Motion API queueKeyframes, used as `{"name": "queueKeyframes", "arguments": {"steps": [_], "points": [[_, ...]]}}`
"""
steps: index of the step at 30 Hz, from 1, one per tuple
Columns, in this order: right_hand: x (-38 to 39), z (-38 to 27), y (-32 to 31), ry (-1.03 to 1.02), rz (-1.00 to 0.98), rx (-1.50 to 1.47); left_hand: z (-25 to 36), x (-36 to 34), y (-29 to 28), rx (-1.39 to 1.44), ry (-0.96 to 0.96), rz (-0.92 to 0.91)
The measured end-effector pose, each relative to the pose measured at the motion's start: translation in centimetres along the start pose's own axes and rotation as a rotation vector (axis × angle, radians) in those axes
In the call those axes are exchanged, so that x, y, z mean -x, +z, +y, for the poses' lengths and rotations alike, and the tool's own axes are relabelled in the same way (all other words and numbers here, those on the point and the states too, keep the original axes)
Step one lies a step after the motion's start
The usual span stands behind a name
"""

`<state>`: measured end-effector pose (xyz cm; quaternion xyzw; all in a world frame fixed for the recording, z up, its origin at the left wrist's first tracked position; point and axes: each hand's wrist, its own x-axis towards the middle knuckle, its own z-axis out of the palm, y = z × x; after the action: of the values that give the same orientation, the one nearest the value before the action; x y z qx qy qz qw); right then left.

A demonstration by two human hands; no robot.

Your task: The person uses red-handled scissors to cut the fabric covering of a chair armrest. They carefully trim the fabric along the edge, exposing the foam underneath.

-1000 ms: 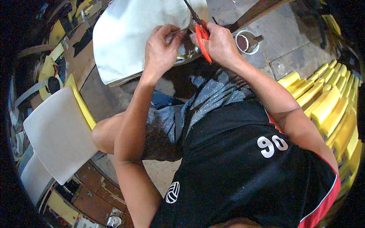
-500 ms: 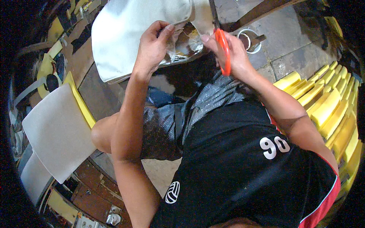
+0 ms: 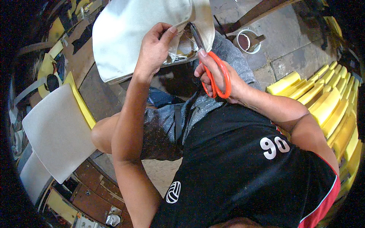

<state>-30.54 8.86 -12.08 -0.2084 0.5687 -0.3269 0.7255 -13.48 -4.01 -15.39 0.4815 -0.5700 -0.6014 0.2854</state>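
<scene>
A cushion-like piece covered in white fabric lies at the top, in front of my knees. My left hand is closed, pinching the fabric's edge between thumb and fingers beside a ragged opening. Loose threads and a brownish, shiny inside show in that opening. With my right hand I grip a pair of scissors by their orange handles. Their dark blades point up and left, tips at the fabric's edge close to my left fingertips. The blades look nearly closed.
A white tub with a flat stick across its rim stands on the tiled floor at upper right. Several yellow foam strips are stacked at right. A grey upholstered panel lies at left. Scraps are scattered at far left.
My right hand has drawn back and down, letting the fabric flap go. The scissors now point up-left with their tips at the fabric opening. My left hand has hardly moved.
</scene>
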Motion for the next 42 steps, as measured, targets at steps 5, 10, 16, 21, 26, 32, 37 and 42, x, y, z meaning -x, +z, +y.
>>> {"name": "queueKeyframes", "arguments": {"steps": [5,10,16,21,26,32,37,42], "points": [[-0.2,-0.2,0.1,-0.009,0.002,-0.003,-0.3,0.0,-0.2,-0.041,0.036,-0.02],[-0.3,-0.3,0.2,0.012,-0.01,-0.025,-0.2,0.0,-0.1,-0.07,0.028,-0.01],[-0.1,-0.6,0.4,0.006,0.01,-0.016,0.2,0.2,-0.1,-0.152,0.029,-0.004],[0.2,-1.1,0.4,-0.008,0.035,0.11,0.9,0.4,0.2,-0.273,0.11,0.022],[1.1,-1.2,-0.6,-0.171,0.103,0.277,-0.8,-0.4,0.1,0.004,0.071,0.212],[-4.3,-3.5,-3.8,-0.685,0.499,0.881,0.3,-0.2,0.6,-0.255,0.193,0.19],[-8.0,-3.9,-4.2,-0.654,0.499,0.983,1.2,-0.3,1.6,-0.425,0.261,0.167],[-8.4,-2.3,-5.3,-0.839,0.436,0.786,0.5,-1.7,1.0,-0.705,0.542,0.266]]}}
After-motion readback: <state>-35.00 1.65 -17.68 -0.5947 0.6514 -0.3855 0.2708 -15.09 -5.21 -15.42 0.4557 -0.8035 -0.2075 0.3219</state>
